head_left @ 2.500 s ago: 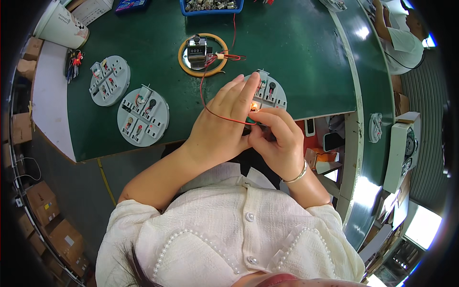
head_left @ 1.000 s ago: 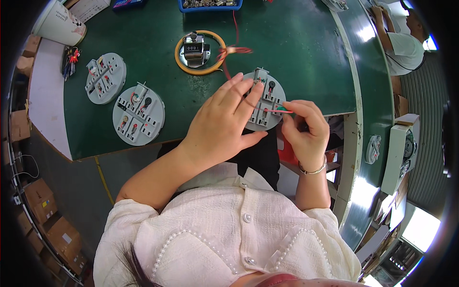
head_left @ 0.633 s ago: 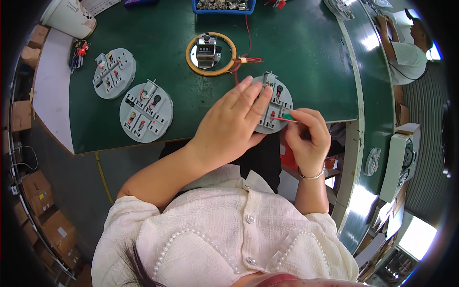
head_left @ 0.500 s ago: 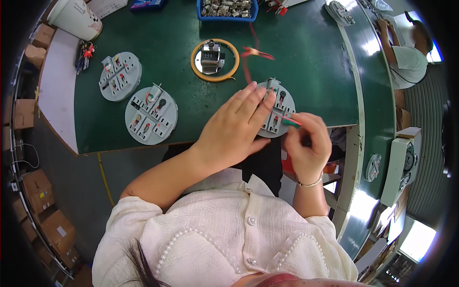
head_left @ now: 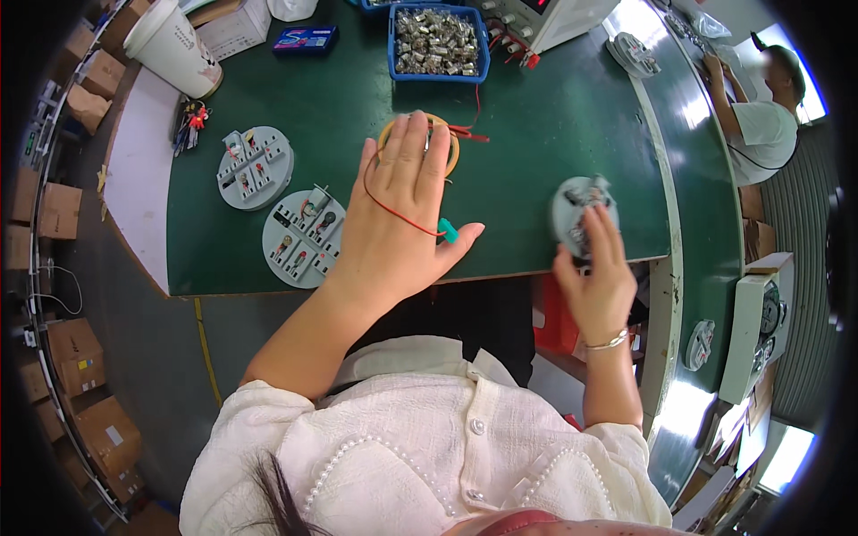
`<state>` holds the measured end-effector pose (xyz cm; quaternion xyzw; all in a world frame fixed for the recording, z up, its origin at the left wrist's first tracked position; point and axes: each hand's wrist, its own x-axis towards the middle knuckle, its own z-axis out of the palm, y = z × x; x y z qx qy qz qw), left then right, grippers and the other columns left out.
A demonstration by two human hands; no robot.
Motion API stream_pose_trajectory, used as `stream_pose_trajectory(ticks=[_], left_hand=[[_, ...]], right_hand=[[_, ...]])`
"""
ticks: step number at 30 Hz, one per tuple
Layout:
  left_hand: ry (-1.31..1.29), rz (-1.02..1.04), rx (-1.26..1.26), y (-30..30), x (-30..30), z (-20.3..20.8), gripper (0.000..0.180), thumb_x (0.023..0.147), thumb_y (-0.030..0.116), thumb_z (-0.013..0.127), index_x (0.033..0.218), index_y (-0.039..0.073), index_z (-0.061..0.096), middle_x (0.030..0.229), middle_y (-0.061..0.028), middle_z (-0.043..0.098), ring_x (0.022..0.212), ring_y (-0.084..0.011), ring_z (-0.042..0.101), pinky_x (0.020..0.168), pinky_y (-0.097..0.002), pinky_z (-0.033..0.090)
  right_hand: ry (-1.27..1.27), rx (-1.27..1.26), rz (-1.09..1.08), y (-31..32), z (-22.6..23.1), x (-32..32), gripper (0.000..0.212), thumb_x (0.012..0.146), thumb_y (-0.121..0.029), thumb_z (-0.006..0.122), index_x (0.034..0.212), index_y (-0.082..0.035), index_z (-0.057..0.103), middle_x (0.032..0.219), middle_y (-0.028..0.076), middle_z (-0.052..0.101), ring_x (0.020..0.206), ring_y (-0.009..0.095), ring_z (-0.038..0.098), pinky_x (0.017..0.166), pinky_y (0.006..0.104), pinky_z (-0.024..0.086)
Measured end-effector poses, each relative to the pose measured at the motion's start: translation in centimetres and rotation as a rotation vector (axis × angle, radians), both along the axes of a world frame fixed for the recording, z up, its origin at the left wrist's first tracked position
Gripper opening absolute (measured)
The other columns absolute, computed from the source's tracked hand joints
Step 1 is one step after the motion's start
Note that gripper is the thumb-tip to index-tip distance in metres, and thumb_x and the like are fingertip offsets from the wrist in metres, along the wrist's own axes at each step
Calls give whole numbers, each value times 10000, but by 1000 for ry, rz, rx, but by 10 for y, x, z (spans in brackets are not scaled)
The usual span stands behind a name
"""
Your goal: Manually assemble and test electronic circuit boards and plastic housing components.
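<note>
My left hand (head_left: 400,201) is stretched flat, fingers straight, above an orange ring (head_left: 454,159). It hides most of the ring and nearly all of the tally counter inside it. A thin red wire (head_left: 393,211) runs across the back of this hand to a small green clip (head_left: 448,230) beside the thumb. At the table's front right, my right hand (head_left: 597,272) grips a grey round base (head_left: 565,214) carrying small electrical parts, thumb at the near edge and fingers over the top; motion blurs it. Two similar bases, a far one (head_left: 277,174) and a near one (head_left: 299,259), lie left of my left hand.
A blue bin (head_left: 483,67) of small metal parts stands at the back, beside a power supply (head_left: 563,18) with red leads. A white bucket (head_left: 174,49) and a bunch of leads (head_left: 190,125) occupy the left. A co-worker (head_left: 773,116) sits at the far right.
My right hand has shifted right with the grey base and no longer holds the green clip. My left hand has left the base and moved left and away, over the tally counter.
</note>
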<state>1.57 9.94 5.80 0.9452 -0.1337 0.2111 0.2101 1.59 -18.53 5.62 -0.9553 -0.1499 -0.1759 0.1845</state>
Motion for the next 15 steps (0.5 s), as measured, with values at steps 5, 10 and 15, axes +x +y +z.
stream_pose_trajectory(ticks=[5, 10, 15], left_hand=[[-1, 42, 92, -2, 0, -2, 1026, 813, 456, 838, 1578, -12, 339, 1609, -267, 372, 1506, -436, 358, 1202, -652, 295], [17, 13, 30, 3, 5, 3, 974, 821, 428, 838, 1552, -18, 374, 1581, -265, 405, 1480, -444, 390, 1174, -671, 326], [-16, 5, 29, -2, 4, 6, 920, 834, 346, 827, 1551, -15, 378, 1584, -268, 397, 1483, -464, 379, 1149, -682, 349]], right_hand=[[77, -172, -281, -59, 11, 36, 525, 928, -288, 723, 1421, -130, 632, 1456, 128, 624, 1181, 351, 697, 937, 424, 591], [46, -328, -563, -150, 2, 82, 478, 992, -325, 646, 1431, -137, 622, 1463, 134, 609, 1251, 360, 649, 1002, 455, 552], [-202, -138, -427, -168, 3, 83, 388, 995, -205, 635, 1360, -79, 669, 1335, 163, 681, 1191, 311, 677, 960, 416, 557]])
